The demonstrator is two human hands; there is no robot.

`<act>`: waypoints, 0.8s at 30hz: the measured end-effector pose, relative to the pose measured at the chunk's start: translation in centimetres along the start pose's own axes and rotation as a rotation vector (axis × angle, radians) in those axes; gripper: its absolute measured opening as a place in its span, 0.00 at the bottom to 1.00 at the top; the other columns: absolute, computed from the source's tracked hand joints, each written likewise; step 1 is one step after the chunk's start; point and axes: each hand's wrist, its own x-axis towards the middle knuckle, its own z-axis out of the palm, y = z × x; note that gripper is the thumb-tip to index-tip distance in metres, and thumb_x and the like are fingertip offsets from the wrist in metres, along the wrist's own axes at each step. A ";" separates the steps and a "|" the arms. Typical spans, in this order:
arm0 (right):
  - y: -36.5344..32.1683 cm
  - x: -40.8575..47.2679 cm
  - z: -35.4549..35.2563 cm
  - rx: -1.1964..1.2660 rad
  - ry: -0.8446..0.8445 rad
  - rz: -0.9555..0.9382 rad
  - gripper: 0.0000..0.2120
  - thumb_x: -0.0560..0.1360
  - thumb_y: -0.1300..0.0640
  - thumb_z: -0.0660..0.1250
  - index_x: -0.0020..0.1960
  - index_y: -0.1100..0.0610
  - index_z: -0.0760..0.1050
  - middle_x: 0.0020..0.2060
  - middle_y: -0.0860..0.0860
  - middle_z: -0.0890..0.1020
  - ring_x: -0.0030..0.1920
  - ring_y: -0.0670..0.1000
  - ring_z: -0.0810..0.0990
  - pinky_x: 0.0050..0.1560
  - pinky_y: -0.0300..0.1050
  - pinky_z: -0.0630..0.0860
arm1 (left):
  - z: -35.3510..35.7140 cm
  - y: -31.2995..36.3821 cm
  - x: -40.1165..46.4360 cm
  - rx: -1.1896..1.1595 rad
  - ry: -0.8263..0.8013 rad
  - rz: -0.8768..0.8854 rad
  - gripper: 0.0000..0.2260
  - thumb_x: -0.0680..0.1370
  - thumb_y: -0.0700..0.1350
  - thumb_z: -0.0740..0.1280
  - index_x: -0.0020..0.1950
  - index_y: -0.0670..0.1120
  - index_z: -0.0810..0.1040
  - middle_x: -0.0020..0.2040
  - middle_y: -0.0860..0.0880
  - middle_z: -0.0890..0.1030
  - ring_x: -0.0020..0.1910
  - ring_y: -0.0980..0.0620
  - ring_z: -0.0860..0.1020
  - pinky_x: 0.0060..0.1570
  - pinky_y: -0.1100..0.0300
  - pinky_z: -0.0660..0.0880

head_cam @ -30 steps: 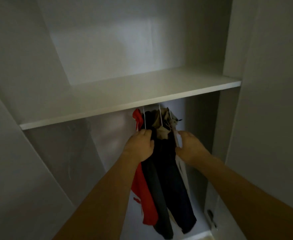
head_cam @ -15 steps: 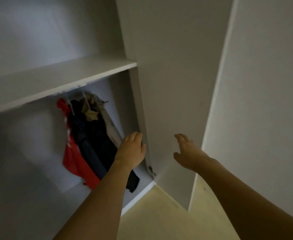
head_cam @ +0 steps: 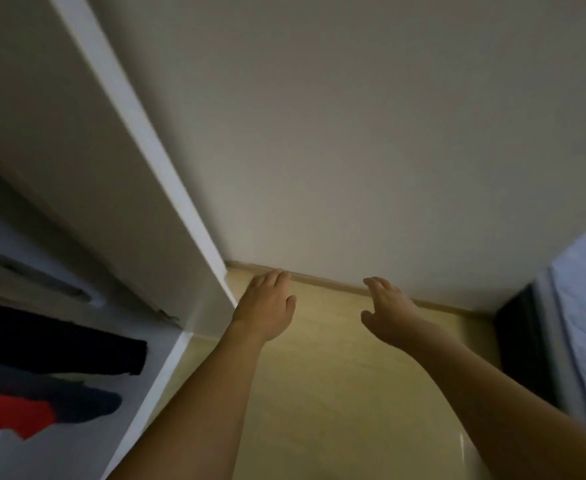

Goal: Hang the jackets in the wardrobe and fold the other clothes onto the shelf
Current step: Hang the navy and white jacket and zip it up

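Both hands are extended forward over the floor, empty, with fingers straight and loosely spread. The left hand is palm down, just beside the front edge of the wardrobe door; whether it touches that edge cannot be told. The right hand is held apart from the left, thumb spread downward, fingers toward the wall. Neither hand holds anything.

The door stands open, and its pale narrow edge runs diagonally from the upper left down to the floor near the left hand. Its lower corner sits close to the skirting board, which marks the line where the wall meets the floor.

The jackets hang inside the wardrobe at the lower left of the view: a black jacket uppermost, a navy jacket below it, and a red jacket lowest. Their hems hang inside the white front frame of the wardrobe. The view is blurred there, so hangers cannot be made out.

At the right edge, a bed with a pale quilted cover and dark base stands against the wall. The yellow floor between the wardrobe frame and the bed is open beneath both forearms.
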 end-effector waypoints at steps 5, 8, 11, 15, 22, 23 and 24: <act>11.2 -4.8 -1.1 0.056 0.048 0.171 0.31 0.77 0.54 0.62 0.77 0.56 0.54 0.76 0.53 0.60 0.74 0.55 0.60 0.72 0.50 0.62 | 2.6 11.4 5.2 -0.015 -0.029 0.168 0.22 0.82 0.50 0.56 0.74 0.42 0.62 0.74 0.44 0.65 0.72 0.45 0.62 0.71 0.54 0.57; 18.5 -9.1 -2.3 0.129 0.078 0.271 0.32 0.78 0.54 0.62 0.78 0.55 0.53 0.76 0.53 0.59 0.75 0.55 0.59 0.73 0.50 0.60 | 4.7 19.2 6.0 -0.025 -0.080 0.226 0.23 0.82 0.51 0.55 0.75 0.42 0.62 0.75 0.44 0.64 0.73 0.44 0.62 0.72 0.53 0.57; 26.9 -14.2 -3.9 0.192 0.072 0.357 0.32 0.78 0.55 0.62 0.78 0.55 0.53 0.76 0.53 0.58 0.75 0.54 0.58 0.72 0.48 0.60 | 7.7 28.6 5.1 -0.008 -0.121 0.302 0.23 0.82 0.51 0.56 0.75 0.42 0.62 0.74 0.42 0.66 0.72 0.43 0.63 0.71 0.53 0.58; 38.0 -19.8 -6.1 0.202 0.126 0.424 0.29 0.77 0.56 0.61 0.76 0.58 0.56 0.74 0.55 0.62 0.72 0.56 0.63 0.68 0.47 0.63 | 11.5 41.0 3.9 0.044 -0.150 0.419 0.24 0.82 0.52 0.56 0.75 0.42 0.61 0.75 0.43 0.64 0.73 0.46 0.63 0.72 0.54 0.58; 55.1 -30.2 -8.4 0.290 0.064 0.534 0.29 0.77 0.56 0.61 0.75 0.59 0.58 0.73 0.57 0.64 0.72 0.57 0.63 0.69 0.47 0.62 | 17.3 61.2 0.7 0.047 -0.224 0.537 0.24 0.81 0.52 0.57 0.75 0.44 0.62 0.75 0.45 0.64 0.74 0.46 0.62 0.74 0.53 0.54; 57.0 -30.8 -8.7 0.299 0.074 0.544 0.28 0.77 0.57 0.61 0.75 0.60 0.59 0.72 0.57 0.65 0.71 0.57 0.64 0.69 0.47 0.63 | 18.2 62.9 0.7 0.044 -0.233 0.535 0.24 0.81 0.52 0.57 0.75 0.44 0.62 0.75 0.45 0.64 0.74 0.46 0.62 0.74 0.53 0.54; 58.9 -31.4 -9.0 0.308 0.088 0.556 0.28 0.76 0.57 0.61 0.74 0.60 0.60 0.71 0.58 0.66 0.70 0.57 0.65 0.69 0.48 0.64 | 19.1 64.5 0.8 0.036 -0.241 0.525 0.24 0.81 0.52 0.58 0.75 0.43 0.62 0.75 0.45 0.65 0.73 0.46 0.62 0.74 0.53 0.54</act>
